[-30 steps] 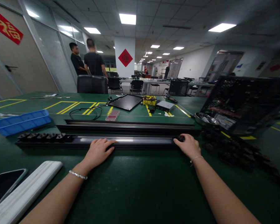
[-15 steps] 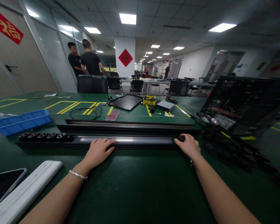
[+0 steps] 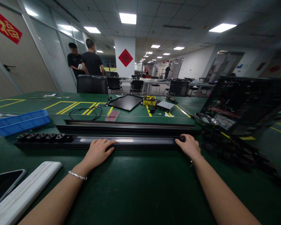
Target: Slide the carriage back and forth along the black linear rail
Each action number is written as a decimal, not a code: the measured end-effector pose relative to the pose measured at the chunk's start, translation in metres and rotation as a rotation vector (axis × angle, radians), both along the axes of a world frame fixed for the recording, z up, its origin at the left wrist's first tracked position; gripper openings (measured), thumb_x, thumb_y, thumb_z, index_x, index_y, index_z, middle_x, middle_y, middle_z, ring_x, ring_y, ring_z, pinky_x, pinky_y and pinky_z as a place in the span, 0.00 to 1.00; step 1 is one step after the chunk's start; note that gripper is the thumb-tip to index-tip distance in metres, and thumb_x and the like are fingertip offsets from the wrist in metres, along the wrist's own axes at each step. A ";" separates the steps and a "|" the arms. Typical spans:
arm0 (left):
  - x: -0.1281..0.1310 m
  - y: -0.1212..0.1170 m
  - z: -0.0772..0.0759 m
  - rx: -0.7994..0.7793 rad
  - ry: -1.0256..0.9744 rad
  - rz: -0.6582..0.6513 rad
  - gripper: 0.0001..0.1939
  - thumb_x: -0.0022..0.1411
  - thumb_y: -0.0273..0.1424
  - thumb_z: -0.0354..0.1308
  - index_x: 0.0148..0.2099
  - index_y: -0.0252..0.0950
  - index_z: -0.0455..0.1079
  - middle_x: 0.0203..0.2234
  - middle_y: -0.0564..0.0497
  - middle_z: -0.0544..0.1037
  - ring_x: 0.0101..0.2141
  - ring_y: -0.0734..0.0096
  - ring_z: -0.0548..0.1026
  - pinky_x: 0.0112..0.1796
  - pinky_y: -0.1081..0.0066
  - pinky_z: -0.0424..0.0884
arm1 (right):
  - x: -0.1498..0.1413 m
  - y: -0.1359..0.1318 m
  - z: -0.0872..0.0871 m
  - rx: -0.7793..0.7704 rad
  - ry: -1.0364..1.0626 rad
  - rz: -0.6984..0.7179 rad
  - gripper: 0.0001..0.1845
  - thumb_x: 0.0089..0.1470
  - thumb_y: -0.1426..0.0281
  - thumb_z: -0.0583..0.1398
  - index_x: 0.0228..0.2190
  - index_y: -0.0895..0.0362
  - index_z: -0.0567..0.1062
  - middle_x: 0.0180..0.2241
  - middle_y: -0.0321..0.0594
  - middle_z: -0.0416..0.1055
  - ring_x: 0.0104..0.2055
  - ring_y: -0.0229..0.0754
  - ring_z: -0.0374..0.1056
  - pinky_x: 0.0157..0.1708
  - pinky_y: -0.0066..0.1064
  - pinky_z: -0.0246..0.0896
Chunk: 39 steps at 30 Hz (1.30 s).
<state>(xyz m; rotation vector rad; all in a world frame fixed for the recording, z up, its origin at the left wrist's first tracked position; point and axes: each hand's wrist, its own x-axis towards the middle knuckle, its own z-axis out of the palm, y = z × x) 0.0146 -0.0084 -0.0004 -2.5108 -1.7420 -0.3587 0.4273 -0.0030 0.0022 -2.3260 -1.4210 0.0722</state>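
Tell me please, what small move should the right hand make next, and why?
Probably slide the black part left along the rail: the right hand holds it near the rail's right end, the left hand rests on the rail, and dark blocks line its left end.

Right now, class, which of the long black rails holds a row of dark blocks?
The front rail, with the left hand on it: dark blocks line its left end. The rails behind it show none.
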 end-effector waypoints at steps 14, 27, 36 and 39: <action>-0.002 0.003 -0.004 -0.004 0.004 -0.002 0.18 0.63 0.40 0.46 0.54 0.49 0.65 0.36 0.51 0.74 0.41 0.64 0.69 0.45 0.62 0.57 | -0.003 -0.001 0.004 -0.011 0.059 -0.028 0.26 0.47 0.54 0.53 0.46 0.51 0.69 0.54 0.42 0.61 0.52 0.56 0.58 0.49 0.45 0.56; -0.002 0.002 -0.003 0.003 -0.007 -0.003 0.18 0.62 0.39 0.46 0.54 0.49 0.65 0.35 0.52 0.74 0.40 0.64 0.70 0.44 0.62 0.57 | -0.002 -0.001 0.005 -0.029 0.087 -0.039 0.27 0.46 0.54 0.54 0.47 0.51 0.69 0.54 0.41 0.60 0.52 0.56 0.58 0.50 0.44 0.55; -0.003 0.003 -0.005 -0.003 -0.003 -0.002 0.18 0.63 0.40 0.46 0.54 0.49 0.65 0.35 0.51 0.73 0.41 0.64 0.70 0.44 0.62 0.58 | 0.002 0.001 0.004 -0.031 0.088 -0.030 0.28 0.46 0.54 0.54 0.48 0.51 0.69 0.55 0.42 0.60 0.53 0.57 0.57 0.49 0.46 0.56; -0.002 0.003 -0.005 -0.002 -0.005 0.002 0.18 0.62 0.40 0.46 0.54 0.49 0.65 0.35 0.51 0.73 0.41 0.64 0.69 0.44 0.62 0.57 | 0.001 0.000 0.003 -0.011 0.079 -0.026 0.27 0.46 0.55 0.54 0.47 0.52 0.69 0.54 0.42 0.61 0.52 0.56 0.58 0.49 0.45 0.56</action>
